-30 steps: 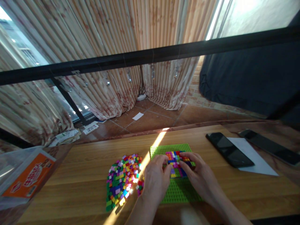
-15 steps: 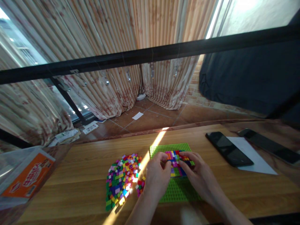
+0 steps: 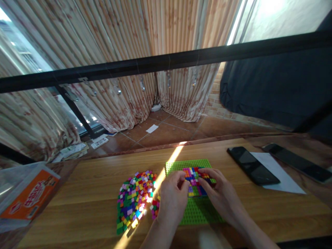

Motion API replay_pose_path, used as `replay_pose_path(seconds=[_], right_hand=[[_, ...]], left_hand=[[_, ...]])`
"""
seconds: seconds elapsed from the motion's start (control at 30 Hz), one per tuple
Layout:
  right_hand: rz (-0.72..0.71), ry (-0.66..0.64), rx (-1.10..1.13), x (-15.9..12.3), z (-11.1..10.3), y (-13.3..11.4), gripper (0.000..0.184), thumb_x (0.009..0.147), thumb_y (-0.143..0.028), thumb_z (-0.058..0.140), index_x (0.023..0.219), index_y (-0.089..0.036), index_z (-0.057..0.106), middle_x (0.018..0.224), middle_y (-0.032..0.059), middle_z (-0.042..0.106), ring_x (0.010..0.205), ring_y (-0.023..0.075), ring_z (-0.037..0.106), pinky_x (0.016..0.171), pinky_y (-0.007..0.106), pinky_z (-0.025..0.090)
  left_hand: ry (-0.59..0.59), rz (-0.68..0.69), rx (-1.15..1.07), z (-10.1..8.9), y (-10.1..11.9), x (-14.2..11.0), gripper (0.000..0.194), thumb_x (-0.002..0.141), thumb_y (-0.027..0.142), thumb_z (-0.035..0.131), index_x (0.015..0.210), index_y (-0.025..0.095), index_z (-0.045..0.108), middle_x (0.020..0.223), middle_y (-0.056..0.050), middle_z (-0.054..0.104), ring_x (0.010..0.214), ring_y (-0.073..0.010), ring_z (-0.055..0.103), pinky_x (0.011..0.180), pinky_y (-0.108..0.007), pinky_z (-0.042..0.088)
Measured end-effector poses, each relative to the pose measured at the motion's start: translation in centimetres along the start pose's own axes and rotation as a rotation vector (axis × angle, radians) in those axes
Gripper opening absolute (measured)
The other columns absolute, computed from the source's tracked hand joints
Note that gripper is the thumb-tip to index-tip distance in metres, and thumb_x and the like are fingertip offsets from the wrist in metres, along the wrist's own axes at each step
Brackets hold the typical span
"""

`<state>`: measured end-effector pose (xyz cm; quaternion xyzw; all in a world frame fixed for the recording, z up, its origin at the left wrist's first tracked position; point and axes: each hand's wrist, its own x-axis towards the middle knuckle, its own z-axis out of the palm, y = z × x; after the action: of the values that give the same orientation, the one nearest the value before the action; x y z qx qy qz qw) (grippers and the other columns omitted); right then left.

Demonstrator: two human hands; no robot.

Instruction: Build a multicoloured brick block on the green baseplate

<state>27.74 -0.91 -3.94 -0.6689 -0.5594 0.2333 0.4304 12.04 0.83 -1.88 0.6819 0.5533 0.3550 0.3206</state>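
A green studded baseplate (image 3: 201,211) lies on the wooden table, with a patch of small multicoloured building bricks (image 3: 193,180) pressed onto its middle. Over the left edge of that patch is my left hand (image 3: 173,193), thumb and forefinger pinched together; whatever sits between the tips is hidden or too small to name. My right hand (image 3: 223,193) rests at the patch's right side, its thumb and fingers apart and touching the bricks. Left of the plate spreads a heap of loose bricks (image 3: 135,197) in many colours, partly covered by my left wrist.
A black phone (image 3: 252,165) overlaps a white paper sheet (image 3: 287,183) on the right, with a second dark phone (image 3: 298,162) beyond. At far left stands a clear plastic box with an orange label (image 3: 31,195). A sunlight strip crosses the table (image 3: 85,193).
My left hand has shifted very slightly left, uncovering a bit more of the brick patch. My right hand stays nearly in place.
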Motion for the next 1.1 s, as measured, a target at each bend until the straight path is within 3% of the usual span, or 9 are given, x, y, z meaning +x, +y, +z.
replay_pose_path(seconds=[0.43, 0.77, 1.1], right_hand=[[-0.029, -0.003, 0.011, 0.1, -0.1, -0.2, 0.025, 0.079, -0.035, 0.054, 0.097, -0.023, 0.065, 0.104, 0.0073, 0.062, 0.096, 0.0233, 0.060, 0.086, 0.039, 0.047], [-0.013, -0.030, 0.017, 0.1, -0.2, 0.0, 0.027, 0.080, -0.037, 0.053, 0.098, -0.021, 0.064, 0.106, 0.0084, 0.059, 0.097, 0.0236, 0.058, 0.087, 0.040, 0.046], [-0.058, 0.070, -0.009, 0.2, 1.1, -0.5, 0.044, 0.075, -0.039, 0.057, 0.114, -0.018, 0.055, 0.115, 0.0115, 0.055, 0.109, 0.0271, 0.052, 0.096, 0.046, 0.040]], left_hand=[[-0.006, 0.308, 0.109, 0.7, -0.4, -0.6, 0.031, 0.081, 0.004, 0.052, 0.106, 0.022, 0.060, 0.099, -0.002, 0.067, 0.093, -0.0152, 0.062, 0.086, -0.030, 0.051], [-0.011, 0.303, 0.123, 0.7, -0.4, -0.6, 0.033, 0.080, 0.003, 0.054, 0.108, 0.021, 0.056, 0.100, -0.002, 0.064, 0.093, -0.0152, 0.060, 0.083, -0.029, 0.051], [-0.008, 0.308, 0.114, 0.7, -0.3, -0.5, 0.040, 0.081, 0.001, 0.046, 0.115, 0.021, 0.052, 0.106, -0.003, 0.062, 0.100, -0.0151, 0.058, 0.088, -0.029, 0.050]])
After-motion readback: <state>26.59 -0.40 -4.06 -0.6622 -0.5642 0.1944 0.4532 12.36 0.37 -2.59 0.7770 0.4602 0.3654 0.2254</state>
